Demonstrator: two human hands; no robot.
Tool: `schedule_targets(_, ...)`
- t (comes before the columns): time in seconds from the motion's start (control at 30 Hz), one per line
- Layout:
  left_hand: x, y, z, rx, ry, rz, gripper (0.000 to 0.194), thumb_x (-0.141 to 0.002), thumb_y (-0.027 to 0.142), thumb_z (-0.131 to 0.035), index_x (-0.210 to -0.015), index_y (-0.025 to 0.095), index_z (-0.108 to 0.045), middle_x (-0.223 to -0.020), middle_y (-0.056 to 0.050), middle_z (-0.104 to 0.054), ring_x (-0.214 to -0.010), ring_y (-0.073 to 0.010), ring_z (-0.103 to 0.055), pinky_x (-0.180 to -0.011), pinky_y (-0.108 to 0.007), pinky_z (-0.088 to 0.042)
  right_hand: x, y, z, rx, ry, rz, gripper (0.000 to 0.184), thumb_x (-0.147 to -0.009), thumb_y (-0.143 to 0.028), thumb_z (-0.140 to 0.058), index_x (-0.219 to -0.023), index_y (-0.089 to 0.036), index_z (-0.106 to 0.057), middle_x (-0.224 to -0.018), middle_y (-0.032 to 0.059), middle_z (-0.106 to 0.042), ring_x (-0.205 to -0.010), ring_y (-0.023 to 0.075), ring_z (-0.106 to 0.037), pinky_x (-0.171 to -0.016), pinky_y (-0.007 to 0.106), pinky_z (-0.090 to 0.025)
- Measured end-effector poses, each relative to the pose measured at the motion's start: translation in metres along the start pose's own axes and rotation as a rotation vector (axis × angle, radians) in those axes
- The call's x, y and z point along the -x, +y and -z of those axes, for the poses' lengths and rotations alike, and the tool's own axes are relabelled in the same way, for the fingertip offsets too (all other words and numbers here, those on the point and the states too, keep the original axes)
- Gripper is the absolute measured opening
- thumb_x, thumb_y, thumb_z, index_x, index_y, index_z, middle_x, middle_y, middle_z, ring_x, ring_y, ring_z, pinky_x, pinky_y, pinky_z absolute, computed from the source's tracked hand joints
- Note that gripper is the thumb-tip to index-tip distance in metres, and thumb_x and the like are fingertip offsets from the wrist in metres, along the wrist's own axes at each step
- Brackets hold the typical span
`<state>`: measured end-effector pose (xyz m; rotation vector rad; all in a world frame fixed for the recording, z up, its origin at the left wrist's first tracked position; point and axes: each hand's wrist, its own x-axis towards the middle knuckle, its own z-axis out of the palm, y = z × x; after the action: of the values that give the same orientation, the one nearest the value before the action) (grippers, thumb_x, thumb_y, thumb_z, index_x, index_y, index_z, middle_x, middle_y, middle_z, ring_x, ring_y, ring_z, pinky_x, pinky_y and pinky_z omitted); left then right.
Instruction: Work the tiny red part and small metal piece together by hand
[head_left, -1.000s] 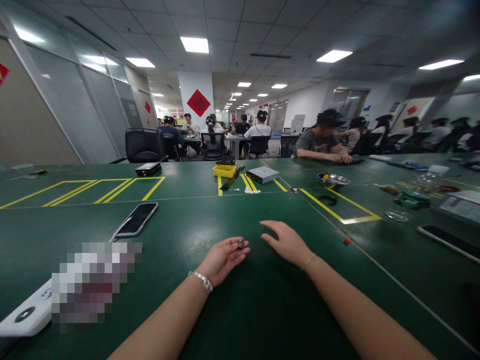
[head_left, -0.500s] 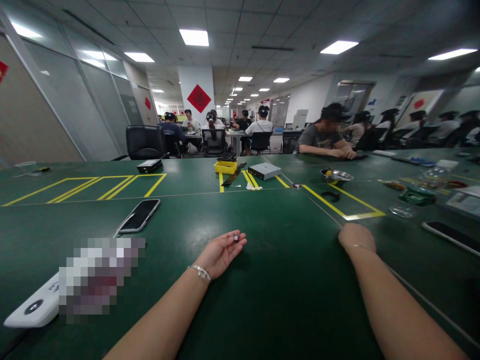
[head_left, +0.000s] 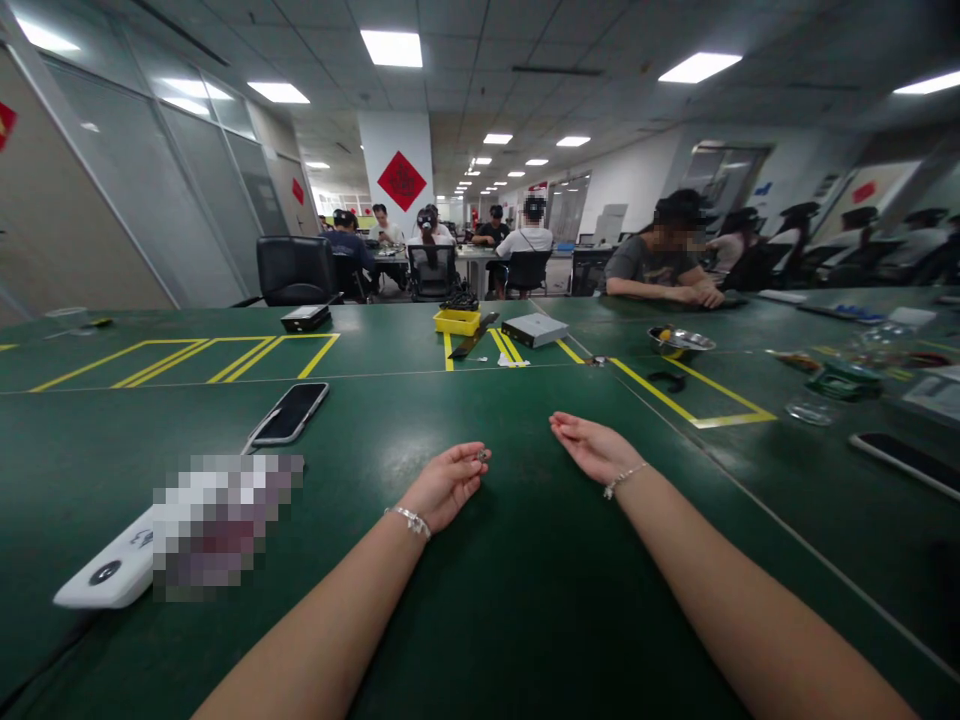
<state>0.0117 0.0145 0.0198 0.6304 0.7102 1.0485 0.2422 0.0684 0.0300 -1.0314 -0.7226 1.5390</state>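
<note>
My left hand [head_left: 444,485] is held over the green table [head_left: 525,580], palm partly up, its fingers curled round a small silvery metal piece [head_left: 482,455] at the fingertips. The piece is too small to tell its kind. To the right, apart from it, my right hand [head_left: 592,448] has its fingers stretched out toward the left and the palm half turned up. Nothing I can make out lies in it.
At left lie a phone [head_left: 292,412] and a white device [head_left: 112,570], partly blurred out. Farther back stand a yellow tray [head_left: 457,322], a grey box [head_left: 535,329] and a metal bowl [head_left: 694,343]. Another phone [head_left: 907,463] lies at right. A person [head_left: 664,260] leans on the table across.
My right hand has come in leftward from the yellow-taped area and turned its palm into view. The left hand stays about where it was, its fingers now more closed round the metal piece.
</note>
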Motion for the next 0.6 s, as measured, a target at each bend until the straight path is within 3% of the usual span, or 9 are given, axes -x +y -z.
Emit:
schedule_targets(0.17,0.001,0.001,-0.004,-0.159,0.122,-0.126,0.021,-0.067,0.004,-0.056,-0.085,0.013,-0.056,-0.084,-0.004,-0.06,-0.059,-0.0043,-0.054,-0.052,-0.013,-0.042,0.019,0.019,-0.041,-0.016,-0.133,-0.123,0.006,-0.071,-0.012,-0.054,-0.076,-0.012,-0.056,-0.07,0.0038,-0.06,-0.058,0.0058,-0.055,-0.052,0.014,-0.048)
schedule_targets(0.27,0.001,0.0,-0.004,-0.251,0.115,-0.138,0.016,-0.071,0.014,-0.054,-0.087,0.013,-0.057,-0.081,-0.004,-0.06,-0.056,-0.0041,-0.052,-0.049,-0.013,-0.039,0.036,0.034,-0.057,-0.017,-0.237,-0.213,0.013,-0.074,-0.026,-0.052,-0.075,-0.013,-0.055,-0.058,-0.001,-0.055,-0.045,0.0032,-0.049,-0.04,0.013,-0.04)
schedule_targets(0.43,0.0,-0.003,-0.003,-0.31,0.064,-0.12,0.021,-0.074,0.029,-0.05,-0.083,0.012,-0.057,-0.062,-0.001,-0.055,-0.049,-0.0043,-0.048,-0.045,-0.015,-0.033,0.047,0.049,-0.06,-0.081,-0.378,-0.189,0.015,-0.072,-0.03,-0.054,-0.075,-0.016,-0.055,-0.056,-0.0042,-0.052,-0.048,0.0031,-0.048,-0.046,0.014,-0.037)
schedule_targets(0.6,-0.001,-0.003,-0.003,-0.358,0.056,-0.141,0.02,-0.065,0.025,-0.06,-0.082,0.014,-0.056,-0.073,-0.002,-0.058,-0.062,-0.0072,-0.052,-0.05,-0.016,-0.035,0.043,0.049,-0.054,-0.112,-0.383,-0.17,0.015,-0.07,-0.025,-0.057,-0.08,-0.014,-0.057,-0.067,-0.0007,-0.058,-0.059,0.0046,-0.052,-0.057,0.017,-0.041)
